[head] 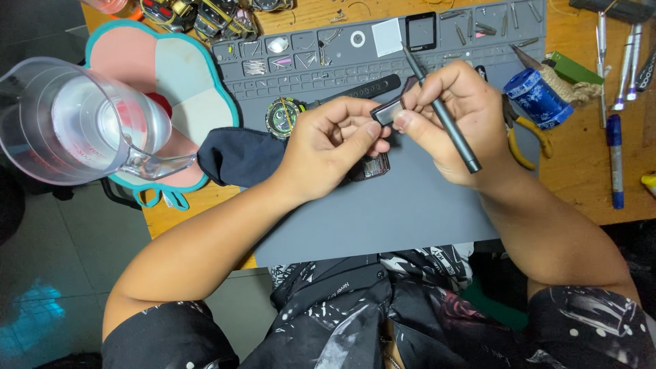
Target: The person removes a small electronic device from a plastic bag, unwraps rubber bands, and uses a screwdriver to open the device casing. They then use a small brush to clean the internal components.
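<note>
Both hands meet above a grey silicone work mat (410, 205) that lies on an orange-brown wooden table (581, 184). The left hand (328, 147) is curled narrow, thumb and fingertips pinching a small dark rectangular watch case with a pale glassy face (387, 111). The right hand (454, 116) touches the same case with its thumb and forefinger while holding a slim dark grey pen-shaped tool (441, 113) slanted across its fingers, tip pointing up and away. The case is held in the air between the 2 hands, above the mat's middle.

Just under the left hand's fingers lies another dark square watch body (372, 167) on the mat. Behind the hands a round watch with a green-yellow dial (283, 116) and a black strap (362, 91) rests near the mat's compartment trays. A dark blue cloth (239, 157) lies at the mat's left edge, beside a clear plastic measuring jug (75, 123). To the right stand a blue patterned cylinder (540, 96) and yellow-handled pliers (526, 140).
</note>
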